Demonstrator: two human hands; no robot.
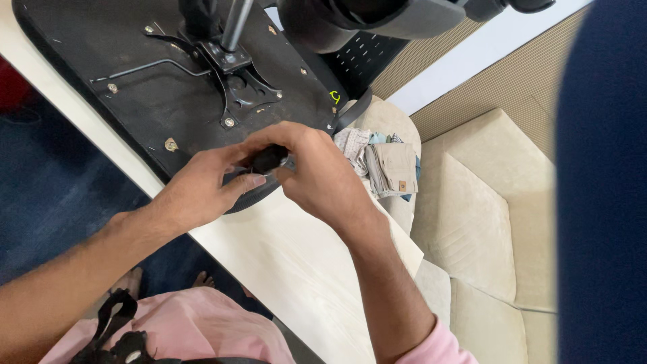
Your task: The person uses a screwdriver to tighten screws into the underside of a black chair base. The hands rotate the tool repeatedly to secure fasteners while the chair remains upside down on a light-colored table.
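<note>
An upturned black office chair seat (128, 87) lies on a pale table (296, 269), its metal mounting plate (236, 84) and gas column (236, 23) facing up. My left hand (202, 185) and my right hand (313, 168) meet at the seat's near edge. Together they pinch a small black tool handle (269, 158) with a bit of metal showing beside it. Several screws (171, 144) sit in the seat's underside close to my left hand.
A cream sofa (485, 222) stands to the right with folded clothes (391, 165) piled on its arm. Dark blue carpet (47, 195) lies left of the table. The chair's black base (377, 17) hangs at the top. A dark blue blur (606, 189) fills the right edge.
</note>
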